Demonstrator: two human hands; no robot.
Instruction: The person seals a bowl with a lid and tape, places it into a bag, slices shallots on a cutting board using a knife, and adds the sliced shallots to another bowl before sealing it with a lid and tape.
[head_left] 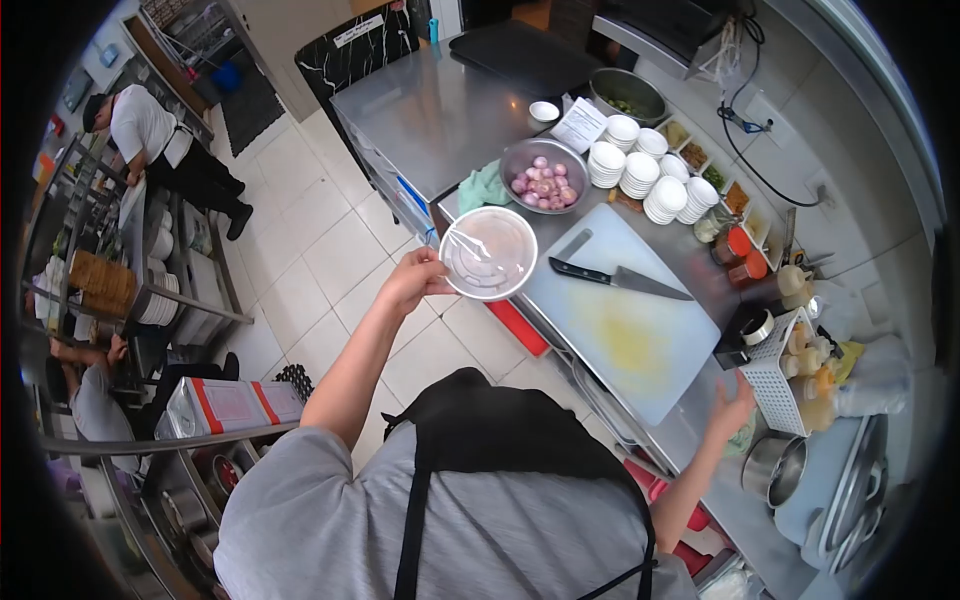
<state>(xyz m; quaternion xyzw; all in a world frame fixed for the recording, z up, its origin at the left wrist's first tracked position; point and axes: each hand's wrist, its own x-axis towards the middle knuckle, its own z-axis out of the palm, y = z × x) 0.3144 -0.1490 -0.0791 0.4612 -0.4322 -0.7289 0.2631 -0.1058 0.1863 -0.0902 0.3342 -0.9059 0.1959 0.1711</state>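
- The left hand (410, 282) is holding a lidded round container (490, 253) by its rim, thumb and fingers pinching one side only; the container is hanging by the front edge of the worktop (700, 262), near its left corner
- That one-sided pinch could be causing trouble: weight inside would be pulling the free side down, and a loose lid might be lifting; how full it is, I cannot tell
- The steel bowl (516, 160) of onions (540, 190) is sitting just beyond the left edge of the cutting board (610, 330), so a low swing could be knocking it
- The knife (620, 280) is lying loose on the board, handle by the left edge, tip pointing at the back edge; a bump could be turning it
- The right hand (733, 408) is showing past the board's right edge, fingers spread; whether it is touching anything, I cannot tell
- A sideways brush there could be tipping bottles in the white basket (775, 395) or shoving the steel pot (765, 475)
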